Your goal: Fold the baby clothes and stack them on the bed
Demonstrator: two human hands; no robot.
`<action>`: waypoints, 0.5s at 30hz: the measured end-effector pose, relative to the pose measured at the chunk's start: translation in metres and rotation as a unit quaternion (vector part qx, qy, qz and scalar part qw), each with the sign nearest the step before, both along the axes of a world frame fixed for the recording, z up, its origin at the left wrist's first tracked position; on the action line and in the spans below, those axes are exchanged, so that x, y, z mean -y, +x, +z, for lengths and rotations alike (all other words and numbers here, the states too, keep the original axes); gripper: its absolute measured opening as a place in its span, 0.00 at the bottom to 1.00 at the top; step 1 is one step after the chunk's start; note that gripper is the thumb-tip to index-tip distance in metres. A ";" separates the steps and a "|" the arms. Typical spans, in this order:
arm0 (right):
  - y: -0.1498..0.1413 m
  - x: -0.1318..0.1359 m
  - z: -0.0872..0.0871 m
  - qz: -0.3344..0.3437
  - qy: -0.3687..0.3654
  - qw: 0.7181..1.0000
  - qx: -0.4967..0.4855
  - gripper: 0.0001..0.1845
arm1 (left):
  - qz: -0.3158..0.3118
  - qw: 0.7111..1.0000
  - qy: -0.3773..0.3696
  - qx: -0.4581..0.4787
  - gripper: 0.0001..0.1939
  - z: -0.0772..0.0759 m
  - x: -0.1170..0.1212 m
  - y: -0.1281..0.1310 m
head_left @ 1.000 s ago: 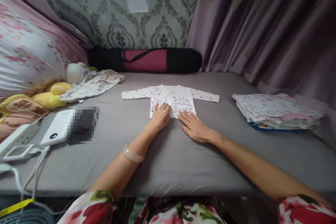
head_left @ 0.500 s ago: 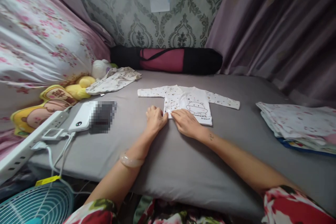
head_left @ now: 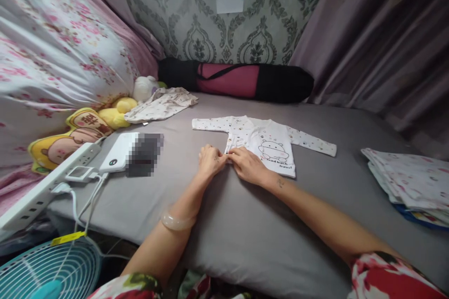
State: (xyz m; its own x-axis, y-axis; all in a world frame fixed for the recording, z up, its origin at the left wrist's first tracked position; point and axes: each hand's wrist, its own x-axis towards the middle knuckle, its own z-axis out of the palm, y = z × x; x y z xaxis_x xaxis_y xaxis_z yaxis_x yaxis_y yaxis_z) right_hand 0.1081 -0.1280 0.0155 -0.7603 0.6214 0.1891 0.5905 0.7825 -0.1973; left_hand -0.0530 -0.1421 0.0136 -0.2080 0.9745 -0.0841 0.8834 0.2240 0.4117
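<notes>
at the small shirt's [head_left: 250,138] lower corner, both hands [head_left: 227,162] pinch the hem, fingertips nearly meeting.

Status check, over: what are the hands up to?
Left hand and right hand together at baby shirt's lower left corner; shirt spread, sleeves out. Nothing blocking it.

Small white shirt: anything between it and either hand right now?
Nothing visible stands in the way. The left hand and right hand meet at the small white shirt's near lower-left corner in the picture.
</notes>
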 end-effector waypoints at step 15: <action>-0.024 -0.048 -0.021 -0.159 -0.043 0.983 0.084 0.33 | -0.036 0.999 0.026 -0.005 0.12 -0.002 0.004 -0.008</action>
State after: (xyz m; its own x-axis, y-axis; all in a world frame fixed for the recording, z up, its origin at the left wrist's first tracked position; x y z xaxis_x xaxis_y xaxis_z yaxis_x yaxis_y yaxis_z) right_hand 0.0846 -0.0796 -0.0060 -0.5407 0.8411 0.0136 0.8328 0.5374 -0.1327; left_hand -0.0606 -0.1465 0.0117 -0.1380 0.9900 -0.0310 0.9001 0.1384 0.4131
